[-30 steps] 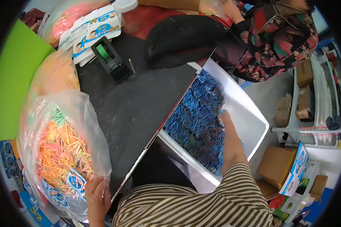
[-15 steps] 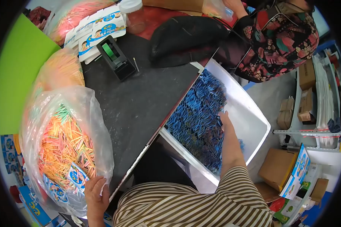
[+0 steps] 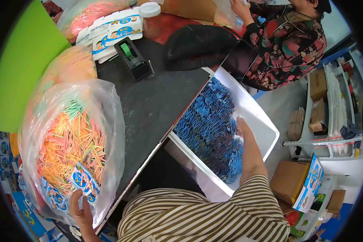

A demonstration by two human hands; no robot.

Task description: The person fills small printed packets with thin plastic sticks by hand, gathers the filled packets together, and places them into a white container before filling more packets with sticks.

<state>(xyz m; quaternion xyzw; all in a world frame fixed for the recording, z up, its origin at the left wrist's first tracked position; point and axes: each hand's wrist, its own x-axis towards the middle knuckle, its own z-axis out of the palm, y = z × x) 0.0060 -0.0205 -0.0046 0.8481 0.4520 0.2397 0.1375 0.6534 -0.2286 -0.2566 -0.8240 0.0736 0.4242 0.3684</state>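
Note:
My left hand (image 3: 81, 209) is at the near edge of a clear plastic bag (image 3: 117, 133), its thumb and fingers apart beside a small blue and white printed packet (image 3: 83, 177). Thin orange, pink and green sticks (image 3: 74, 137) fill the bag, and the packet lies on top of them. My right hand (image 3: 239, 127) reaches into a white tub (image 3: 266, 121). Its fingers look stretched out along the right side of a heap of small blue packets (image 3: 209, 117); their tips are partly hidden.
On the dark table (image 3: 149, 97) stand a black tape dispenser (image 3: 132, 58), printed card boxes (image 3: 117, 32), a lidded plastic jar (image 3: 150, 20) and a black bag (image 3: 199, 45). Another person (image 3: 286, 48) in a floral top is at the far right. Shelves (image 3: 330, 113) and cartons (image 3: 288, 181) line the right.
My left hand has shifted left from the bag's rim toward the printed packet, its fingers parting. My right hand stays beside the blue heap. The other person's hands have risen; the view has shifted slightly.

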